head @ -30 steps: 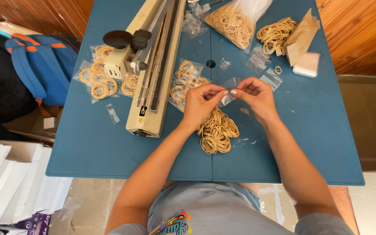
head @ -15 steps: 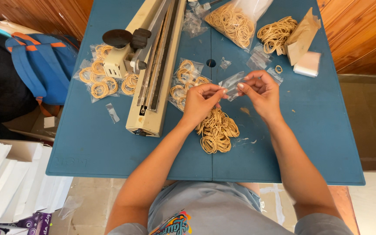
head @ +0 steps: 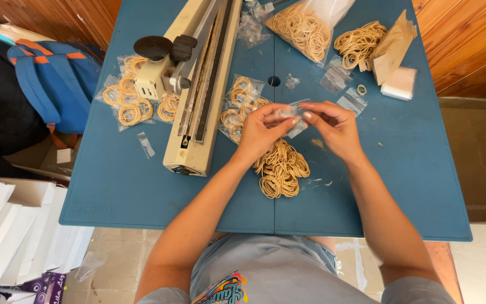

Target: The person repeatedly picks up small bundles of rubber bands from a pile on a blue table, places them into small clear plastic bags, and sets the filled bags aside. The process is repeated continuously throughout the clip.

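Note:
My left hand [head: 262, 132] and my right hand [head: 336, 126] meet above the blue table [head: 367, 197], both pinching a small clear plastic bag [head: 292, 115] between thumbs and fingertips. Just below my hands lies a loose heap of tan rubber bands [head: 280, 169]. To the left of my left hand sit filled small bags of rubber bands [head: 240, 104]. A cream-coloured heat sealer [head: 198, 95] with a black knob runs lengthwise on the table's left half.
More filled bags [head: 133, 101] lie left of the sealer. At the far edge are a large clear bag of bands [head: 305, 28], a loose band pile [head: 358, 42], brown paper [head: 392, 45] and empty small bags [head: 344, 84]. A blue backpack [head: 57, 84] and white boxes [head: 12, 231] stand left.
Both hands have stayed over the band heap, working the small clear bag; the fingers have shifted slightly on it. Nothing else on the table has moved.

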